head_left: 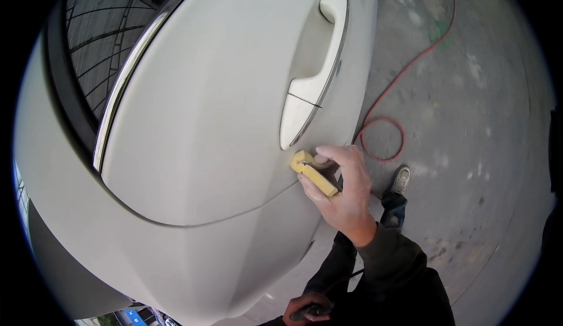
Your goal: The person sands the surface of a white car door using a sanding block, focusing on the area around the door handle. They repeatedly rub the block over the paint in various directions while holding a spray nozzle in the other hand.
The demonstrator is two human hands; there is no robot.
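My right hand (350, 188) is closed round a yellow foam sanding block (318, 177), thumb on one side and fingers on the other. Pale dust coats the fingers. One end of the block is at the white car door (217, 97), just below the door handle (311, 91) and close to the door's rear seam. Low in the picture, my left hand (306, 308) is wrapped round a small dark tool (314, 311). A thin reddish hose (350, 275) runs near this tool; their join is too dark to make out.
Chrome trim (126, 82) edges the dark window (105, 32) at the left. The white rear body panel (205, 261) curves below the door. On the grey floor (469, 120), a red hose (384, 94) lies in a loop. My shoe (401, 179) stands near that loop.
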